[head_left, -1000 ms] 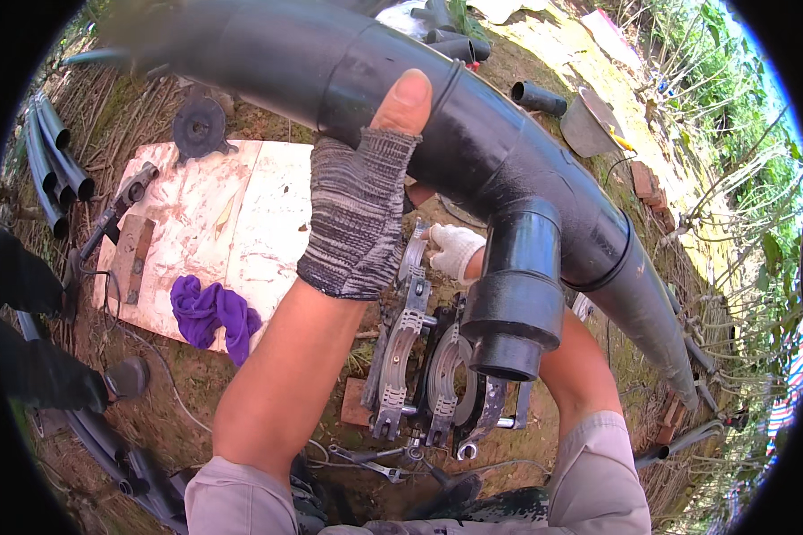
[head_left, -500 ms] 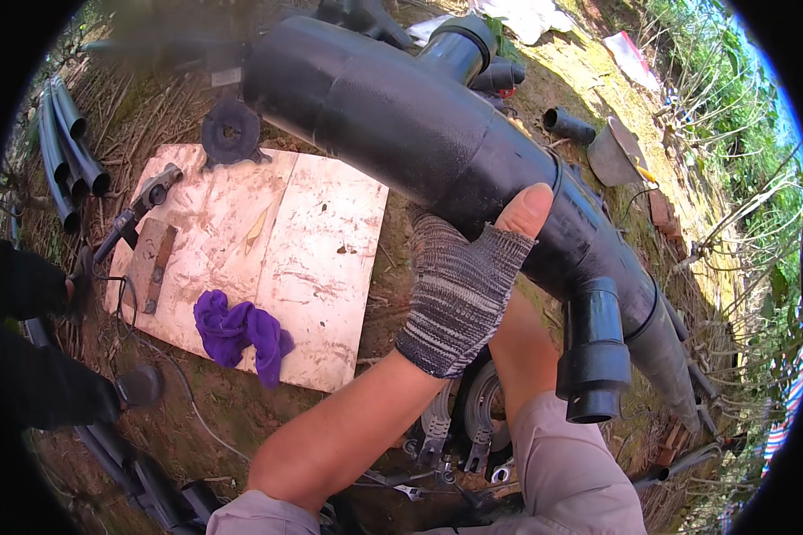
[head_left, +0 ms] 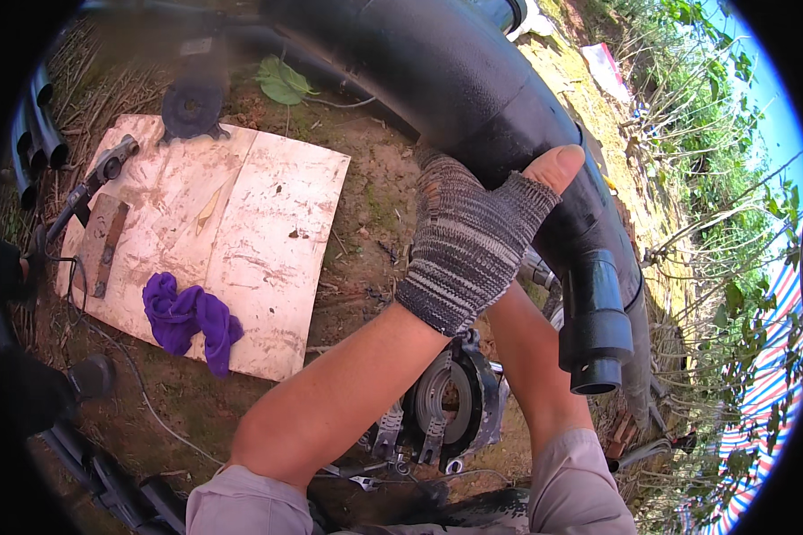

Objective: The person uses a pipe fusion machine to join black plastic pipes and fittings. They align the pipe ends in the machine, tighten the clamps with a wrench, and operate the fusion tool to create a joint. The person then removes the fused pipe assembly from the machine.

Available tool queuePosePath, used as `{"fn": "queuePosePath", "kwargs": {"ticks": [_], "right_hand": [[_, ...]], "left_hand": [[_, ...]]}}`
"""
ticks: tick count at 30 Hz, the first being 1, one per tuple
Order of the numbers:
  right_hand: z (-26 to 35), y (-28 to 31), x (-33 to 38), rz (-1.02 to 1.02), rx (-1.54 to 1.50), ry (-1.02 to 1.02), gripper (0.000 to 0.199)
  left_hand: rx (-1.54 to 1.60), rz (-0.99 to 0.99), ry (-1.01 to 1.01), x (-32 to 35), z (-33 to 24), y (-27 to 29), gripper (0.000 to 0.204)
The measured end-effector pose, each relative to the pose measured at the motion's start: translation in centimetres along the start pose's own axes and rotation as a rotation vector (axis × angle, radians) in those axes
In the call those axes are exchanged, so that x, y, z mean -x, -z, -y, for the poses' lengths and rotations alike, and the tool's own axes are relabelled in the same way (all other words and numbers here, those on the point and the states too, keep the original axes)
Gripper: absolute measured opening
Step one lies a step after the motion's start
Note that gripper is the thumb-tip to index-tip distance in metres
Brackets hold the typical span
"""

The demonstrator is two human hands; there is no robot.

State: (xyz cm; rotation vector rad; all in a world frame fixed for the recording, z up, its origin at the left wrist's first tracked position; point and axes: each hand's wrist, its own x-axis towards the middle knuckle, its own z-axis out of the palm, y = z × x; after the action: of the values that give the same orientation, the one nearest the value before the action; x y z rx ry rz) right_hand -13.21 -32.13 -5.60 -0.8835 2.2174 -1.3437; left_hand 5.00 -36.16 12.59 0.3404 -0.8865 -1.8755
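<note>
A large black plastic pipe fitting (head_left: 428, 80) crosses the upper right, with its far end cut off by the top edge. A short stepped branch (head_left: 595, 325) hangs down from its near part. My left hand (head_left: 473, 236), in a striped grey fingerless knit glove, is closed around the pipe, thumb along its top and other fingers hidden underneath. My right forearm (head_left: 531, 357) rises behind the left wrist; the right hand is hidden behind the glove and pipe. Below my hands, on the ground, sits a metal ring clamp (head_left: 446, 401).
A pale, muddy board (head_left: 268, 232) lies left, bearing a purple cloth (head_left: 187, 321), a wooden block (head_left: 105, 245) and a long-handled tool (head_left: 94, 183). A dark round flanged part (head_left: 192, 109) stands at its far edge. Black pipes (head_left: 45, 134) lie far left. Branches (head_left: 687, 232) line the right.
The pipe has swung up and away, so its far end has left the picture. Board and cloth now appear farther left. More of the ring clamp shows between my forearms.
</note>
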Motion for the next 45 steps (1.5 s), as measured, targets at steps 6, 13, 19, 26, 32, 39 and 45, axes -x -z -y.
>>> {"fn": "queuePosePath", "kwargs": {"ticks": [6,13,19,26,32,39,45], "right_hand": [[2.4,6.2,3.3,-0.159,-0.034,0.263,0.052],[5.8,8.6,16.1,-0.175,0.227,0.342,0.051],[5.8,9.5,23.1,-0.195,0.31,0.679,0.054],[5.0,9.3,26.5,-0.158,0.371,0.686,0.058],[4.5,9.6,27.0,-0.144,0.375,0.656,0.058],[3.9,10.5,26.3,-0.092,0.284,0.613,0.055],[3.7,11.1,25.9,-0.028,0.314,0.668,0.055]], "left_hand": [[0.094,-0.027,-0.024,-1.2,1.7,-1.0,0.082],[-0.127,-0.215,0.094,-1.9,2.0,-0.2,0.085],[0.04,-0.319,0.276,-3.2,5.3,3.1,0.084],[0.029,-0.513,0.481,-4.3,14.1,14.3,0.089],[0.01,-0.678,0.526,-3.4,19.8,21.1,0.083],[-0.377,-0.503,0.795,-1.6,18.0,24.1,0.092],[-0.647,-0.161,1.254,1.9,16.5,23.4,0.118]]}}
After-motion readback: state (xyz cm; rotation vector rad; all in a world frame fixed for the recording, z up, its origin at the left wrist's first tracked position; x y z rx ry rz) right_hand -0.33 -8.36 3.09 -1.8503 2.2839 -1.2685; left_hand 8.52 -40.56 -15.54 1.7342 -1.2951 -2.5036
